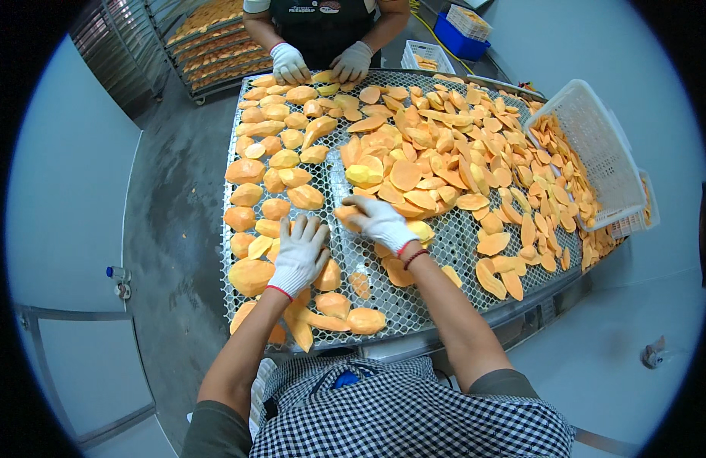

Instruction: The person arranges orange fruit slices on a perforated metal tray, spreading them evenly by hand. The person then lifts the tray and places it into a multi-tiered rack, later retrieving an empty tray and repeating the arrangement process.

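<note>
My left hand [299,255], in a white knit glove, rests palm down with fingers apart on orange sweet potato slices [250,277] laid out on a white plastic mesh sheet [353,315]. Between the thumb and fingers of my right hand [380,222], also gloved, is an orange slice [347,217]. That hand is just left of a large heap of loose slices [407,174]. Left of the heap, slices lie in rough rows, mostly side by side. Some under my left palm are hidden.
Across the table, a co-worker's gloved hands [321,64] touch slices at the far edge. A white plastic basket [602,143] tips slices out at the right. Behind stand a rack of loaded trays [213,48], a white crate [426,56] and a blue crate [459,40].
</note>
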{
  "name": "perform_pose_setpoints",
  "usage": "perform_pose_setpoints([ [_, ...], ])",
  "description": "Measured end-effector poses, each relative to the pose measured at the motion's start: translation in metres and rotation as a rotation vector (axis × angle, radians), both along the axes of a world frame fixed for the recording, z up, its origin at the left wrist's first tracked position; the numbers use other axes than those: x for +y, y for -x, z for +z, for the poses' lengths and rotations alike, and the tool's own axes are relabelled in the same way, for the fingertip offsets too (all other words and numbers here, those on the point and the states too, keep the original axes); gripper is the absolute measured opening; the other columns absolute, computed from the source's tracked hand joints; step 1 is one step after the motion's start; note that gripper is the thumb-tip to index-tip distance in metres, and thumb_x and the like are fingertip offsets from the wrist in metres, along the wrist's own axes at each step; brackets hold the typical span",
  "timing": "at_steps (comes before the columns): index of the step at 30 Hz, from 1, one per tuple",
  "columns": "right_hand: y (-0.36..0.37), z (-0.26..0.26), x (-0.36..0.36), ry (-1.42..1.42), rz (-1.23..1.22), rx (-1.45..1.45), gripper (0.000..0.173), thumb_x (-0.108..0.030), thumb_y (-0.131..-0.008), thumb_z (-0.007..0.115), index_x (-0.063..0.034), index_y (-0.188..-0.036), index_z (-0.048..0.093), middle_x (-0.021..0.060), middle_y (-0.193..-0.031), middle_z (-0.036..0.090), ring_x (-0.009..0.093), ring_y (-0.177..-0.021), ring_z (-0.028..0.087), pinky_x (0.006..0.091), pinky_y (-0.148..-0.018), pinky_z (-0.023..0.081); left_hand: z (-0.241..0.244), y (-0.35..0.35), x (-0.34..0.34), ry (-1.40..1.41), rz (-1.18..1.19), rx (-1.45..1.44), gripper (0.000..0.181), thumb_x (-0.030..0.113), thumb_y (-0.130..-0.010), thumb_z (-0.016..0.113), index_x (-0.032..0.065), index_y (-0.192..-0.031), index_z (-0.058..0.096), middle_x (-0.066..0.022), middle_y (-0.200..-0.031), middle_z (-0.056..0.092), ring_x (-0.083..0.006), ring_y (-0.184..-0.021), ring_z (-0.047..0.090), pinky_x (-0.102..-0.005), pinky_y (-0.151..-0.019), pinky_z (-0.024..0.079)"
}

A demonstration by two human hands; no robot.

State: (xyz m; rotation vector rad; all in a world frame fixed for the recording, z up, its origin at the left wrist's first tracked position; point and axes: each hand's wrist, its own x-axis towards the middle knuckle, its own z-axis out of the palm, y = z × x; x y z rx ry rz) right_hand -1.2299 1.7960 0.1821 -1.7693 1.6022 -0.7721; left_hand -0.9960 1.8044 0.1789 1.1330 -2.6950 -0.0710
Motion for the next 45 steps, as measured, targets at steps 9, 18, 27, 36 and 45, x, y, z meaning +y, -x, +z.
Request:
perform_pose_setpoints([
  [9,-0.042,-0.033,0.019,0.022,-0.198,0.190,0.046,-0.031,-0.087,0.070,-0.0128,-0.127,0.059,0.0151,-0.121,0.065,0.035,-0.111,0.062,0.0445,-0.093,0.051,-0.001,-0.005,0.012,-0.059,0.073,0.142,0.043,0.022,-0.086,0.063,0.0084,-0.126,0.056,-0.0154,-0.127,0.052,-0.0351,-0.130,0.042,-0.0545,-0.112,0.023],
  [18,0.028,0.014,0.014,0.092,-0.320,0.630,0.065,-0.037,-0.074,0.081,-0.0127,-0.129,0.059,0.0162,-0.134,0.054,0.033,-0.120,0.055,0.0446,-0.102,0.043,0.024,-0.008,0.054,-0.120,0.171,0.272,0.047,0.023,-0.087,0.065,0.0082,-0.131,0.057,-0.0206,-0.139,0.049,-0.0402,-0.132,0.040,-0.0555,-0.114,0.022],
  [27,0.097,0.004,0.016,0.018,-0.211,0.729,0.035,-0.037,-0.083,0.072,-0.0081,-0.103,0.066,0.0136,-0.102,0.068,0.034,-0.100,0.063,0.0460,-0.086,0.052,0.028,-0.002,0.126,-0.075,0.286,0.293,0.045,0.022,-0.084,0.069,0.0072,-0.126,0.060,-0.0205,-0.136,0.051,-0.0417,-0.133,0.041,-0.0573,-0.115,0.022],
  [36,0.049,0.010,0.101,-0.150,0.097,-0.214,0.050,-0.032,-0.092,0.067,-0.0037,-0.132,0.057,0.0175,-0.125,0.064,0.030,-0.116,0.061,0.0386,-0.103,0.045,0.012,0.037,0.187,-0.146,0.417,-0.011,0.089,0.053,-0.075,0.073,0.0066,-0.144,0.043,-0.0237,-0.148,0.035,-0.0450,-0.139,0.031,-0.0627,-0.115,0.017],
  [45,0.025,-0.031,0.154,0.276,0.332,0.150,0.058,-0.016,-0.086,0.066,-0.0094,-0.140,0.047,0.0205,-0.143,0.047,0.040,-0.129,0.048,0.0446,-0.106,0.043,-0.017,0.041,0.194,-0.009,0.430,-0.062,0.090,0.062,-0.078,0.064,0.0075,-0.146,0.042,-0.0238,-0.147,0.037,-0.0445,-0.139,0.031,-0.0638,-0.115,0.016],
])
